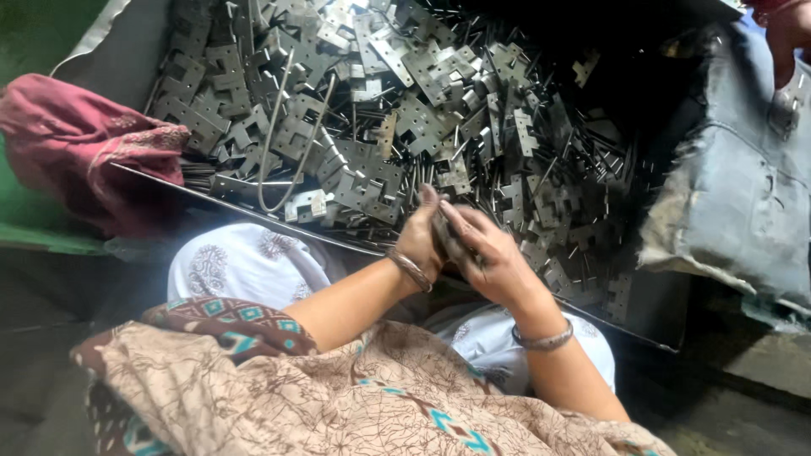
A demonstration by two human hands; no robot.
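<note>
Both hands are raised together at the near edge of a large heap of stamped metal hinge plates (372,127), which fills a shallow dark tray (650,312) in front of the seated person. The left hand (420,236) and the right hand (494,257) are pressed close, palms facing, with a small dark metal piece (445,236) clamped between them. The left grip is closed against one side of that piece; the right grip is curled around the other side, fingers (460,218) extended upward along it. The piece's exact shape cannot be told, as the hands cover most of it. It sits just above the tray's front rim, touching nothing but the hands.

Thin steel pins (498,181) lie mixed through the plates, densest right of centre. A bent wire loop (279,143) rests on the heap at left. Each wrist carries a metal bangle (410,268).

A crumpled maroon cloth (76,143) lies left of the tray, touching its edge. A worn grey padded cover (743,186) stands along the right side. Patterned brown fabric (296,397) drapes the person's lap, with white printed cloth (245,266) beneath the forearms.
</note>
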